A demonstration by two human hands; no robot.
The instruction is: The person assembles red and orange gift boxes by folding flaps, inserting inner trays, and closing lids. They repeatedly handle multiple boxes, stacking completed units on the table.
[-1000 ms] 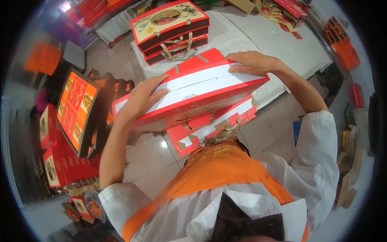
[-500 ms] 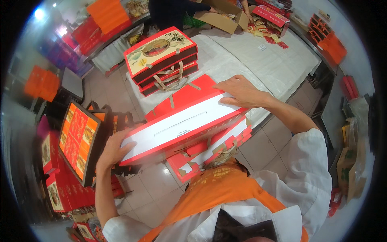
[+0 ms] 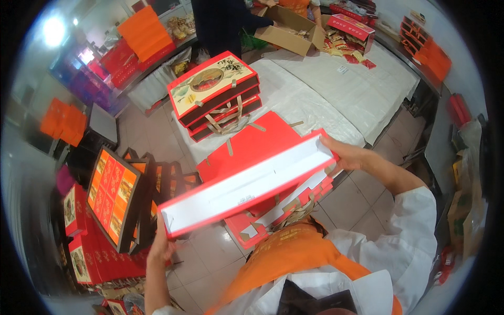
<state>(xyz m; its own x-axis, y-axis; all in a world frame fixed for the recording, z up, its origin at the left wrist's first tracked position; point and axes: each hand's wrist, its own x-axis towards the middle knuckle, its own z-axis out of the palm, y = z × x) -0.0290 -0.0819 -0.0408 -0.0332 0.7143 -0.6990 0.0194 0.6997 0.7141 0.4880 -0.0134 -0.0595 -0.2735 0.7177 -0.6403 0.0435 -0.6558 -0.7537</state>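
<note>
A long, narrow red box [image 3: 252, 184] with a white inner side facing up is held slantwise in front of me, its right end farther away. My left hand [image 3: 161, 244] grips its near left end, with the fingers partly hidden below the edge. My right hand [image 3: 338, 153] holds the far right end, thumb near the rim. Beyond the box, a red panel [image 3: 257, 139] with beige ribbon tabs lies on the table. Between the box and my orange apron are more red box pieces [image 3: 294, 207] with white edges and ribbons.
Stacked gift boxes [image 3: 212, 86] with ribbon handles stand on the white-covered table [image 3: 336, 113]. Dark-framed orange trays [image 3: 113, 197] and red boxes [image 3: 100, 257] are at left. Across the table, people work near an open carton [image 3: 291, 31] and a red box [image 3: 352, 26] with spilled packets.
The red box has tipped, so its recessed white inside now shows with raised rims. Both hands have shifted to its ends, the left hand lower. The view has moved slightly.
</note>
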